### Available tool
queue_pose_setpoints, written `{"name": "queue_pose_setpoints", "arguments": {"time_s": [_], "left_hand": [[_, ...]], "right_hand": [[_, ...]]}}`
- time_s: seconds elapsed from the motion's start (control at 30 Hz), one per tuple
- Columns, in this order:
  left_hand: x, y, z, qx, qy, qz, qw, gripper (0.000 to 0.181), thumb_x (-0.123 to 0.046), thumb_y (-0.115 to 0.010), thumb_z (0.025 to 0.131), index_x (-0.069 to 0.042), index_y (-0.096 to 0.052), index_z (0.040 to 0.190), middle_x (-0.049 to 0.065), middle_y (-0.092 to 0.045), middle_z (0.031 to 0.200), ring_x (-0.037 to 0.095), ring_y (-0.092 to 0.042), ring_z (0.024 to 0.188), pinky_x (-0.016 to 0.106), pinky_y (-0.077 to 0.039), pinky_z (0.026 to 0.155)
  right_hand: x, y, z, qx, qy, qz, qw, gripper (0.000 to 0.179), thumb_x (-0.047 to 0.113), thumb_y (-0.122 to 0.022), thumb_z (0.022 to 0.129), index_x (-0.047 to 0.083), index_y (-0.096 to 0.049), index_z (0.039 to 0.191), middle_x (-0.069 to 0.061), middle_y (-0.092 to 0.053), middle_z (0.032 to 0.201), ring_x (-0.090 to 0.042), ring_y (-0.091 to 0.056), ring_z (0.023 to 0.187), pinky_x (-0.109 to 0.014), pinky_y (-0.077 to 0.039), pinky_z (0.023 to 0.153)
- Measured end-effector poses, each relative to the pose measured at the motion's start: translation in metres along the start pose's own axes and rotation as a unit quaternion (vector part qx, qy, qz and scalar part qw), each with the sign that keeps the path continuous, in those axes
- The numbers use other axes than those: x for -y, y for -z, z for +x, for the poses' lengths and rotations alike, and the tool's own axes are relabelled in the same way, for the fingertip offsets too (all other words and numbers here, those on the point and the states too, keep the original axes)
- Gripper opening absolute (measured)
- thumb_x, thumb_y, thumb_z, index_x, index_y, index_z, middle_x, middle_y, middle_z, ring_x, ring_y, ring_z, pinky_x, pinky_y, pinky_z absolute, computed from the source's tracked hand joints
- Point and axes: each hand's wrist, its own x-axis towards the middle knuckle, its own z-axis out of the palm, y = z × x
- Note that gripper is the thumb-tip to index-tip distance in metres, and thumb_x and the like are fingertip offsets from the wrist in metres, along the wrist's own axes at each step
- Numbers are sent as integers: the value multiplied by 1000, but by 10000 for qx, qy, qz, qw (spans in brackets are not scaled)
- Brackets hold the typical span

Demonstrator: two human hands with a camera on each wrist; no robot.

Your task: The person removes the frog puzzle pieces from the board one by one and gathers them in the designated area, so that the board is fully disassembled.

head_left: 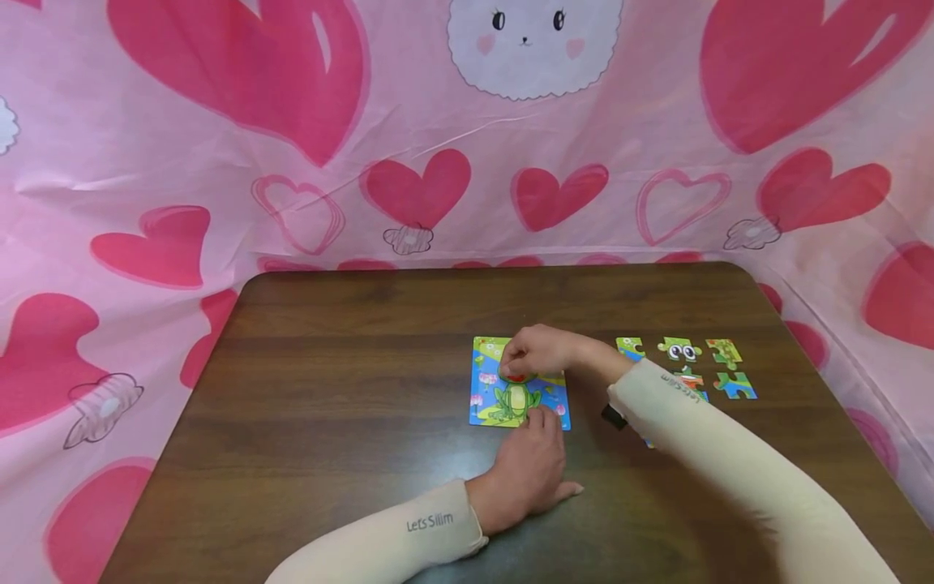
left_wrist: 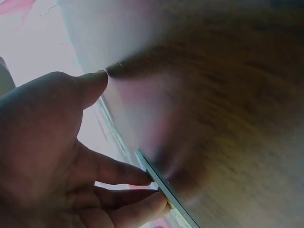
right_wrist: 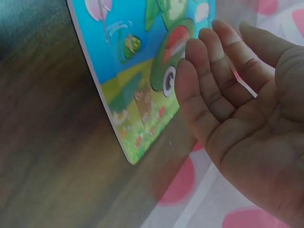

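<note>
A square frog picture puzzle (head_left: 516,397) lies on the table, showing a green frog with a red mouth, flowers and blue water. My left hand (head_left: 525,470) reaches its near edge, with fingertips resting on that edge and the thumb spread out to the side on the tabletop. In the left wrist view the thin edge of the puzzle (left_wrist: 166,190) meets those fingertips. Over the upper part of the puzzle is my right hand (head_left: 543,350), its fingers loosely bent and nothing between them. The right wrist view shows its fingertips (right_wrist: 186,71) in front of the frog's head.
Several loose jigsaw pieces lie to the right, among them one with two eyes (head_left: 680,350) and a blue-green one (head_left: 735,385). My right sleeve (head_left: 700,438) partly covers others. Brown wooden table (head_left: 328,389); pink heart-patterned cloth (head_left: 467,122) hangs behind it and at the sides.
</note>
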Motion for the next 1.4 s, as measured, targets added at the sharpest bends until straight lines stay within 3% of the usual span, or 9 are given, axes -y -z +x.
{"name": "queue_pose_setpoints", "arguments": {"time_s": [0.17,0.33,0.6,0.83,0.97,1.17,1.4], "left_hand": [[-1,0,2,-120,-100,155,9998,91,-85,-33,90,-9,-69,126,10,-62,127,18,-57,109,18,-55,69],[-2,1,3,-324,-106,329,9989,81,-84,-36,90,-18,-78,110,10,-66,121,18,-61,105,20,-55,61],[-6,0,4,-195,-69,417,9989,87,-85,-34,90,-13,-74,119,9,-66,123,16,-63,105,18,-50,51],[-8,2,4,-206,-12,552,9983,87,-85,-34,90,-13,-73,119,9,-65,123,17,-62,105,20,-50,51],[-9,3,5,-145,22,675,9976,87,-85,-35,90,-13,-71,122,8,-65,125,16,-62,107,20,-52,54],[-9,5,5,-103,35,668,9977,87,-84,-36,89,-12,-70,124,9,-65,127,17,-62,109,20,-54,58],[-7,5,5,-115,78,602,9981,87,-84,-38,89,-12,-70,123,10,-65,126,18,-62,110,19,-53,58]], "right_hand": [[-1,-7,5,137,-110,-15,9998,17,23,-64,100,13,-77,97,8,-55,65,-7,-49,64,-24,-43,70],[0,-12,8,221,-86,-81,9997,17,25,-65,99,14,-78,96,5,-63,69,-5,-52,64,-22,-44,66],[5,-18,7,369,-353,128,9986,18,21,-64,100,14,-78,92,-1,-66,70,-8,-57,61,-22,-48,59],[8,-19,6,418,-221,-176,9987,35,27,-64,100,7,-71,73,8,-50,55,-6,-47,50,-21,-41,55],[9,-20,5,358,-127,-359,9986,35,25,-64,99,8,-70,69,12,-47,54,-4,-43,51,-19,-36,55],[13,-22,5,346,-181,-432,9983,28,22,-67,97,8,-73,74,11,-51,58,-4,-45,55,-20,-38,57],[14,-23,4,170,-366,-308,9987,12,16,-68,94,16,-74,83,8,-63,72,-6,-53,66,-22,-45,66]]}}
